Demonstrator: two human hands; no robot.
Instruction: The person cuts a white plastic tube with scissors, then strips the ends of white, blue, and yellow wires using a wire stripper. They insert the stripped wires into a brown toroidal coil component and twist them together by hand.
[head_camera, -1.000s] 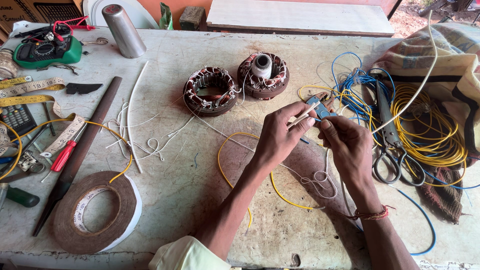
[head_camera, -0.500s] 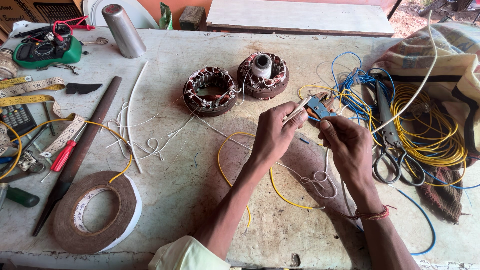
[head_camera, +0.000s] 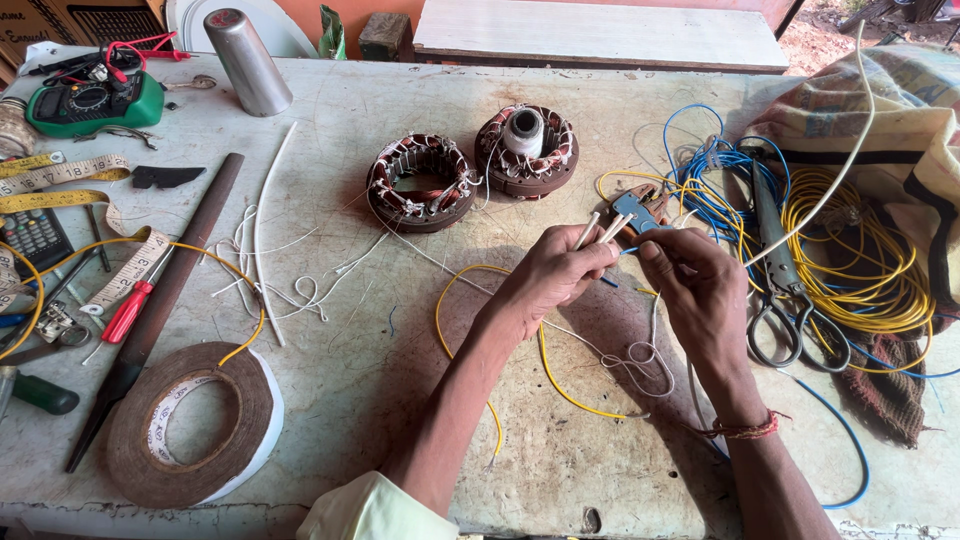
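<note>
view from above of a worn grey workbench (head_camera: 400, 440). both forearms enter from the lower edge and converge near the middle of the bench. the left hand (head_camera: 555, 275) is curled, knuckles up, its fingers pressed together around a small bundle of white sleeves (head_camera: 598, 228), whose ends stick out upward and to the right past the thumb. the right hand (head_camera: 700, 290), wrist bent and bearing a red thread band (head_camera: 742, 430), lies just beside the left; its fingertips pinch toward the sleeve ends, though exactly what they grip cannot be told. a blue-handled wire stripper (head_camera: 635, 210) lies on the bench just behind the sleeve ends.

a yellow wire (head_camera: 545, 365) loops beneath the left wrist, and knotted white string (head_camera: 635, 358) lies under the right. two wound motor coils (head_camera: 422, 182) (head_camera: 527, 150) sit behind the hands. to the right lie scissors (head_camera: 785, 325) and tangled blue wire (head_camera: 715, 185) and coiled yellow wire (head_camera: 870, 270). to the left are a roll of tape (head_camera: 190, 425), a long flat file (head_camera: 150, 300), a red screwdriver (head_camera: 125, 312) and a green meter (head_camera: 90, 100).
</note>
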